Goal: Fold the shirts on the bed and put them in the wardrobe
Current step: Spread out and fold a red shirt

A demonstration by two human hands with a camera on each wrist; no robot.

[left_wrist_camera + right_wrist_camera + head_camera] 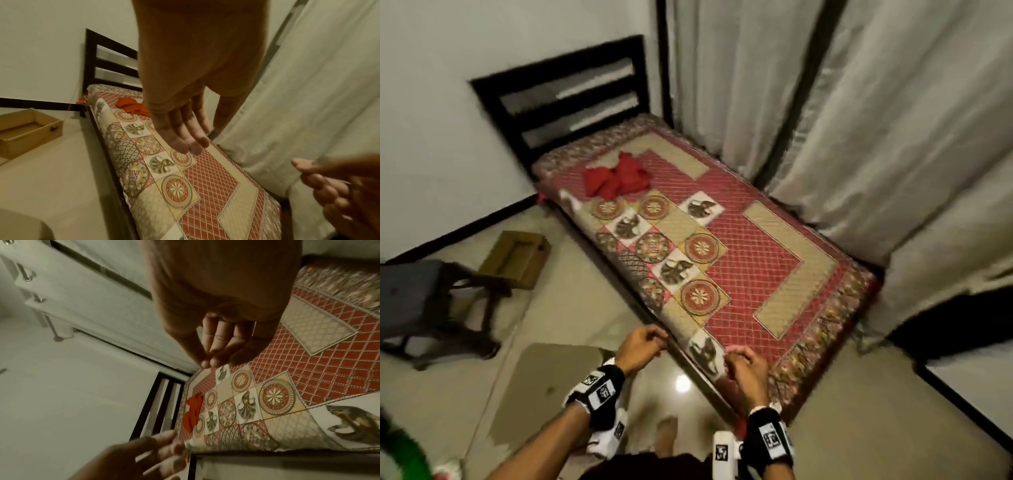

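Both hands are empty, the left hand (643, 346) and right hand (744, 365) hanging loosely curled at the foot of the bed (784, 274). One crumpled red shirt (616, 178) lies near the headboard (well apart from either hand). Fetching it looks like the step in hand; that calls for walking up alongside.

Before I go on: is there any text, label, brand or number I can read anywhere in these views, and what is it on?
None can be read.
Wrist straps: black-and-white square marker patches, a pattern, too blurred to read as text.
Bedspread: only medallion, lattice and animal motifs, no words.
Cardboard box: no print visible.
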